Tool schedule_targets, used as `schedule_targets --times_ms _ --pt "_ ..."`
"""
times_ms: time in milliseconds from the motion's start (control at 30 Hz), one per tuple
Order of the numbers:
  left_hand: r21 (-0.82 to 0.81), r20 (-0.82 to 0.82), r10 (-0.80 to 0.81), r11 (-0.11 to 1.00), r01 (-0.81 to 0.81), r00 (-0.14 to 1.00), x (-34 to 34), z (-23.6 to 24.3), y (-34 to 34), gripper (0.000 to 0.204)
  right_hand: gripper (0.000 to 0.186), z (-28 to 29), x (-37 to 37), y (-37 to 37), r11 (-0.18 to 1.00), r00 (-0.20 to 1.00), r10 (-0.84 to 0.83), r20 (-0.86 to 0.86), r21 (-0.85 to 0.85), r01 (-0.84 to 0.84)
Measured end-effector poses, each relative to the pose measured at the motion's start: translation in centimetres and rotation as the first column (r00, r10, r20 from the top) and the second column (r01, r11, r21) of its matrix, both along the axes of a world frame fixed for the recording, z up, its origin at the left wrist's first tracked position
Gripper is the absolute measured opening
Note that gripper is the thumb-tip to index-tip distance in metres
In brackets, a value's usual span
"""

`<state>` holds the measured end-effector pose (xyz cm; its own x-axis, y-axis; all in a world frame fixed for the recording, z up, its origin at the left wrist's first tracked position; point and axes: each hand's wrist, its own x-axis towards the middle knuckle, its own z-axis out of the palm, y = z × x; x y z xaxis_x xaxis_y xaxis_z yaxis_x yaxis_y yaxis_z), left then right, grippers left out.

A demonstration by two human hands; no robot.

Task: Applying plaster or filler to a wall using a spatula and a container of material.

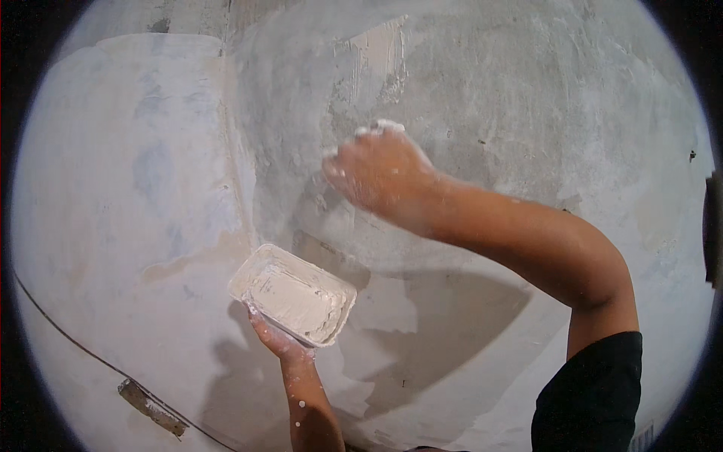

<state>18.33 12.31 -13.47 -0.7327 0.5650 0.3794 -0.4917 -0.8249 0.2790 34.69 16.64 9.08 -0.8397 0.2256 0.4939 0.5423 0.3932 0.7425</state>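
My left hand (275, 337) is closed on a rectangular plastic tub (239, 280) from below, its fingers mostly hidden under it. Pale cream putty (290, 294) lies inside the tub and crusts its rim. My right hand (384, 172) is raised in front of the grey wall with its fingers curled shut. White smears cover its knuckles; whatever it grips, if anything, is hidden behind it, and motion blurs it a little. Above that hand, a fresh streaky patch of putty (380, 53) sticks to the bare grey wall (489, 90).
To the left, a wall corner (230, 135) runs downward beside a whiter coated wall (113, 173). A dark cable (79, 346) crosses the lower left, next to a worn strip of wood (151, 408). A dark object (711, 230) stands at the right edge.
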Motion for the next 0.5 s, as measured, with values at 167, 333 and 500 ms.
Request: schedule_targets --times_ms 167,333,500 --pt "0.095 -0.122 0.024 0.995 -0.013 0.992 -0.4 -0.9 0.2 0.064 0.014 8.8 1.1 0.3 0.822 0.827 0.395 -0.4 0.555 -0.124" --pt "0.033 -0.111 0.006 0.999 -0.003 0.994 -0.2 -0.8 -0.2 0.068 0.016 13.8 4.0 -0.2 0.934 0.733 0.051 -0.678 0.292 0.205" --pt "0.032 -0.129 0.036 0.999 -0.032 0.991 -0.6 -1.3 0.4 0.068 0.018 14.2 1.7 1.8 0.969 0.723 0.041 -0.689 0.203 0.139"
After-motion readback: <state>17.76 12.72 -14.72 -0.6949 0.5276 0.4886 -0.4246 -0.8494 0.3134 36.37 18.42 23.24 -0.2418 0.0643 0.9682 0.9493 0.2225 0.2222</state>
